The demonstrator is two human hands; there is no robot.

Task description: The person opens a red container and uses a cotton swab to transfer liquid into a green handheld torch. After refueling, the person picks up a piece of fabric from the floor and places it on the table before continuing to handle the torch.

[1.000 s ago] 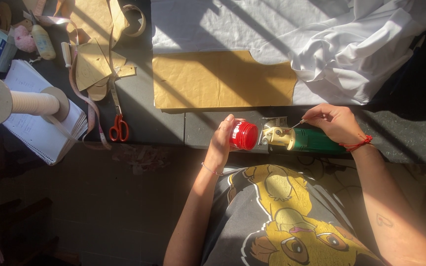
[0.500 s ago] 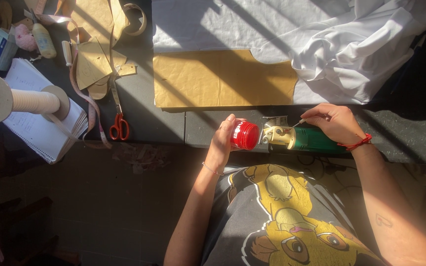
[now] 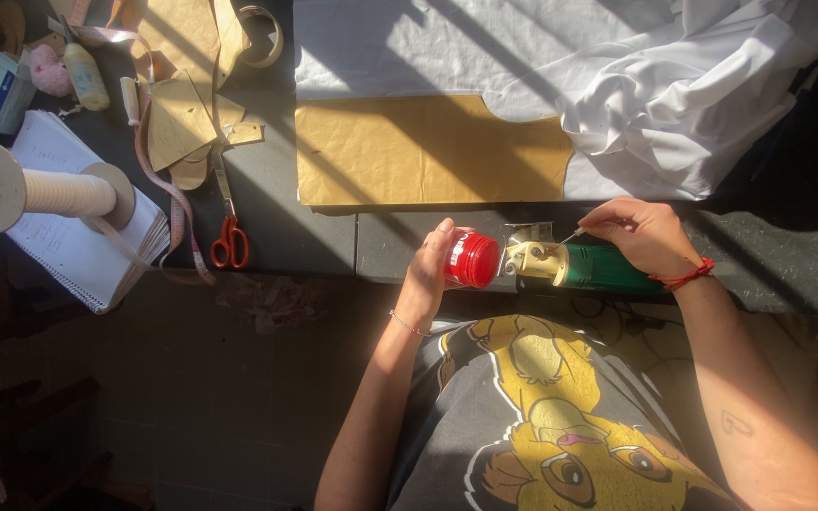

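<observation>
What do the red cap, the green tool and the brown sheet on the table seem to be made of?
The red cap, held by the left hand, looks like glossy moulded plastic with fine ribs. The green tool under the right hand seems to have a smooth green plastic or painted body and a pale yellowish front part. The brown sheet looks like matte kraft paper, flat and slightly creased.

Dark grey worktable (image 3: pixel 276 203) runs across upper frame, front edge near middle. Strong sunlight falls in slanted bars across tabletop, shadow stripes between. Right end of table in deep shade. Below table edge, brown tiled floor (image 3: pixel 201 397), dim, patchy light. Dark furniture shape (image 3: pixel 21 416) at lower left, too shadowed to identify. No walls or windows visible.
</observation>
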